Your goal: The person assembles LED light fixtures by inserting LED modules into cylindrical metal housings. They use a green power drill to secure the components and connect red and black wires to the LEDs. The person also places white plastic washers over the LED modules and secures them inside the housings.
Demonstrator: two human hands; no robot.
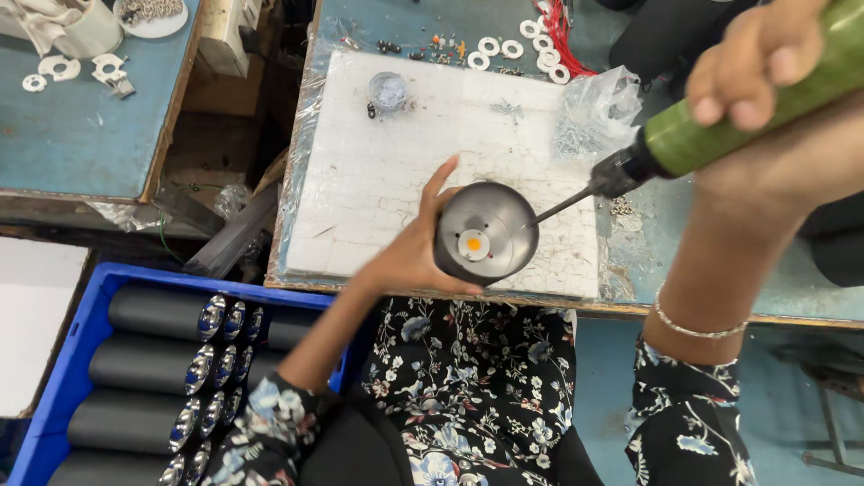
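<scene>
Your left hand (409, 256) with fingers wrapped around the round lamp housing (486, 234) at the cracked white mat's (378, 171) near edge, your right hand (756, 63) gripping the green screwdriver (720, 126), blue worktable (684, 243), white rings (513, 49), blue crate (81, 351) of dark cylinders on the left.

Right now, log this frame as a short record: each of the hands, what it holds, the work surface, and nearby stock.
left hand: grips the side of a round dark lamp housing, open face up, yellow chip at its centre
right hand: wrapped around a green powered screwdriver, bit angled down into the housing
work surface: white mat on a blue bench
on bench: white rings, clear plastic bag
nearby stock: blue crate of dark cylindrical housings, lower left
</scene>
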